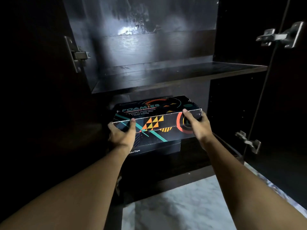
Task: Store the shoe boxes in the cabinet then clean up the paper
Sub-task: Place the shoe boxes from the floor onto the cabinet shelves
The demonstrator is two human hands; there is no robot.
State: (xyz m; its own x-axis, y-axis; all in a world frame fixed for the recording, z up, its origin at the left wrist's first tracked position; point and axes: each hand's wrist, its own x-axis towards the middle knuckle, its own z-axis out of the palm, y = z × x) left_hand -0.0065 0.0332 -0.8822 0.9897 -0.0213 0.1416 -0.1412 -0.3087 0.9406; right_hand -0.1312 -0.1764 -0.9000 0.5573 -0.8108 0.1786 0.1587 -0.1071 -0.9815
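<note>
A black shoe box with coloured triangles and teal lettering (154, 117) sits in the lower compartment of the dark cabinet (166, 75), on top of a plain black shoe box (159, 149). My left hand (122, 131) grips the patterned box at its near left corner, thumb on the lid edge. My right hand (194, 122) grips its near right end, thumb on top. Most of the lower box is hidden under the upper one. No paper is in view.
A bare dark shelf (179, 71) spans the cabinet above the boxes. Both doors stand open, with metal hinges on the left (78, 54) and right (280, 36), plus a lower right hinge (249, 141). Pale marbled floor (182, 205) lies below the cabinet.
</note>
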